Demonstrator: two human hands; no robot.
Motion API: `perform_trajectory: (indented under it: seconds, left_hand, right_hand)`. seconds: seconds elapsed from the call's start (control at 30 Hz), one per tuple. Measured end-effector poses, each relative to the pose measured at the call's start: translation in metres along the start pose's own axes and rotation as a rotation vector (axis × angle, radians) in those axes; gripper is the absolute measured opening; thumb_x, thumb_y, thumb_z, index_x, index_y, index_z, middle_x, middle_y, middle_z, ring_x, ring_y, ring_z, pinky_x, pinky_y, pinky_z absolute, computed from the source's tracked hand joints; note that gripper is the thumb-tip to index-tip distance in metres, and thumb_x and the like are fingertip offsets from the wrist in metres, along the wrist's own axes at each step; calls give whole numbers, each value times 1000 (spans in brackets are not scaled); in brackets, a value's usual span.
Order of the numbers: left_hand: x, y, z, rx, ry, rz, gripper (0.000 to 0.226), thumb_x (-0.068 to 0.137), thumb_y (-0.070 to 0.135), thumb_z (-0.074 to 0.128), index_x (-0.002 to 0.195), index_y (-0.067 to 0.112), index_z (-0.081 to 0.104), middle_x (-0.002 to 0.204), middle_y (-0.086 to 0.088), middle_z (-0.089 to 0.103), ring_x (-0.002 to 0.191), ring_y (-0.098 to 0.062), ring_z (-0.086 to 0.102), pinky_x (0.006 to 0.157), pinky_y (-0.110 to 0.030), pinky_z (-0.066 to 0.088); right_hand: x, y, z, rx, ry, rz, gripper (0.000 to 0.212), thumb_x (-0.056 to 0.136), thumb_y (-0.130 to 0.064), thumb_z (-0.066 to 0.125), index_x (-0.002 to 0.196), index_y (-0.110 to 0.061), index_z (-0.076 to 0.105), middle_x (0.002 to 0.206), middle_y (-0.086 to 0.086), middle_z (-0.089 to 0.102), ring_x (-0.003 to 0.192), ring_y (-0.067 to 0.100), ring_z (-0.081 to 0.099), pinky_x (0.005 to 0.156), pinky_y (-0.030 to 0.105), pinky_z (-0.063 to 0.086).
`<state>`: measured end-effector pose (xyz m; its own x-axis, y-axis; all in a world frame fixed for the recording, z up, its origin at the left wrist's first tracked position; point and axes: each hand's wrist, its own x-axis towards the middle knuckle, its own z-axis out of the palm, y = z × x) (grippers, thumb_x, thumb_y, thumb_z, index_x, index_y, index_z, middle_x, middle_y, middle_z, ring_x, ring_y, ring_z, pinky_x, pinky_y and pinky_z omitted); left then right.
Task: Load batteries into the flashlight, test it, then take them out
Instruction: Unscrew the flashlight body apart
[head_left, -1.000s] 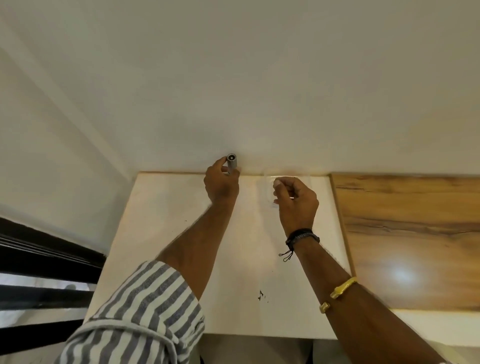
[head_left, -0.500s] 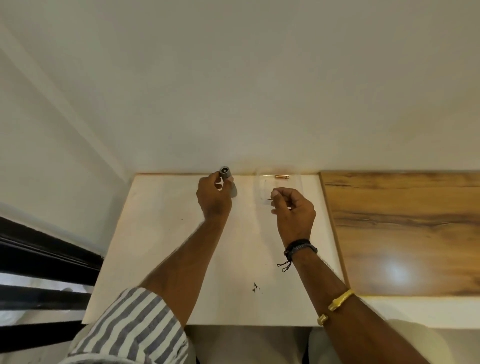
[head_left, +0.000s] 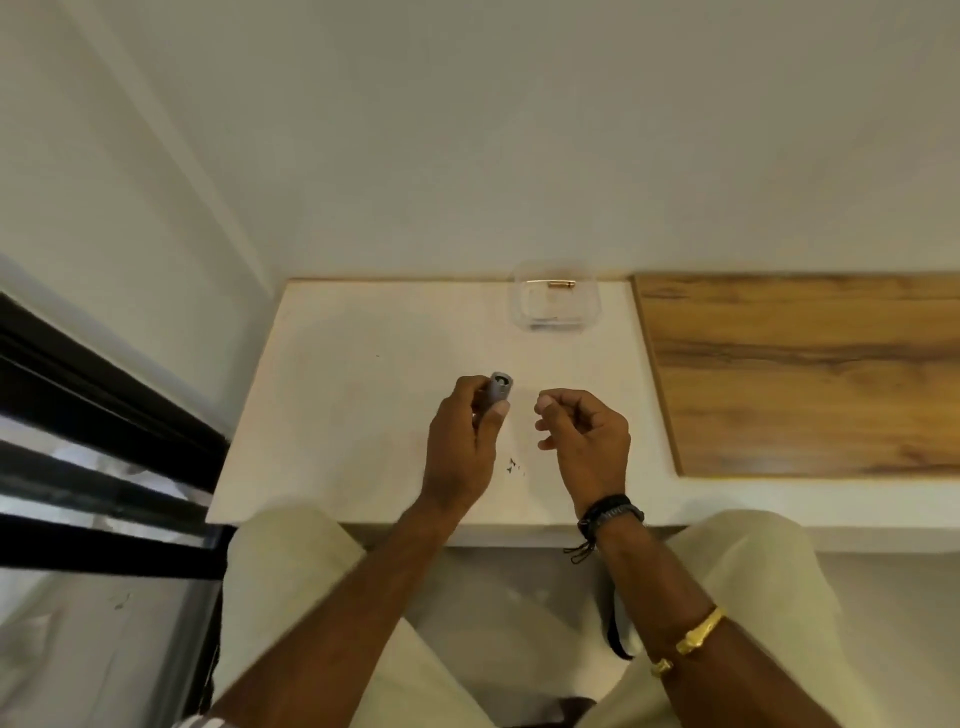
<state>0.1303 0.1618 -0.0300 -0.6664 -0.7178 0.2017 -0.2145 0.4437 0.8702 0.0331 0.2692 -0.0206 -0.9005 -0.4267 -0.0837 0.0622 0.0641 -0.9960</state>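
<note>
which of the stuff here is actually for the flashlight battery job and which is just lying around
For the job:
flashlight, held in the left hand
right hand
clear box
copper cylinder in the box, likely a battery

Just lying about:
wood panel
black specks on the table

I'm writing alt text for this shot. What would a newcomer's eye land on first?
First, the hands over the white tabletop: the left hand grips a small grey cylindrical flashlight, its end facing up, while the right hand hovers beside it with fingers curled, nothing visibly held. Next, the clear plastic box at the table's far edge with a slim copper-coloured cylinder at its far side, and the wood-grain panel to the right.
</note>
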Motion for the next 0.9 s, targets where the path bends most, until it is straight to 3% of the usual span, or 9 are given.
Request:
perform_trajectory:
  seconds: [0.13,0.27,0.37,0.47,0.6,0.7,0.8,0.9]
  left_hand:
    - [-29,-3,-1,132,-82,62,27,100,28,59,123,15,59,114,3,67,99,-14,57,83,-16,46]
    - [-40,-4,2,218,-119,102,22,98,28,61,117,17,62,107,4,67,96,-15,53,77,-31,50]
    - [-44,-8,2,266,-149,130,23,96,32,64,114,17,63,104,6,67,94,-11,50,75,-29,48]
    - [-47,-10,0,319,-177,151,26,94,33,66,112,16,62,104,3,67,93,-9,48,75,-25,45]
    - [-48,-10,-3,384,-199,173,27,94,34,66,112,14,63,103,1,67,91,-9,46,74,-24,41]
    - [-50,-7,-2,369,-204,189,25,95,28,65,113,12,64,105,-2,69,93,-15,52,74,-27,43]
    - [-51,-5,-1,333,-207,165,23,95,24,63,115,13,65,106,-1,71,96,-18,54,77,-35,50]
    - [-51,-5,-1,306,-212,163,21,96,22,59,115,14,66,104,-1,72,96,-20,55,78,-38,51]
  right_hand:
    - [-21,8,-14,-28,-48,4,6,93,-20,72,96,-17,77,83,1,77,72,19,73,56,30,59]
    - [-34,16,-18,-96,-89,-23,9,95,-26,69,97,-20,75,83,0,76,70,18,71,52,25,54]
    - [-35,18,-21,-198,-107,-37,17,94,-36,69,98,-20,74,76,-4,75,64,8,69,54,18,51]
    - [-35,20,-24,-349,-150,-23,34,93,-50,66,93,-18,75,70,-5,73,58,0,65,62,22,52]
    - [-34,20,-23,-410,-167,-18,41,93,-54,63,86,-15,73,66,-3,70,57,-5,61,63,21,47]
    - [-32,19,-25,-456,-187,-59,43,95,-52,60,82,-13,71,66,-1,69,60,2,62,61,21,44]
    - [-33,20,-24,-482,-211,-121,38,99,-45,59,83,-12,70,73,5,70,72,21,68,65,34,51]
    - [-35,22,-22,-483,-194,-168,34,100,-42,59,86,-13,69,73,3,68,72,23,65,63,31,48]
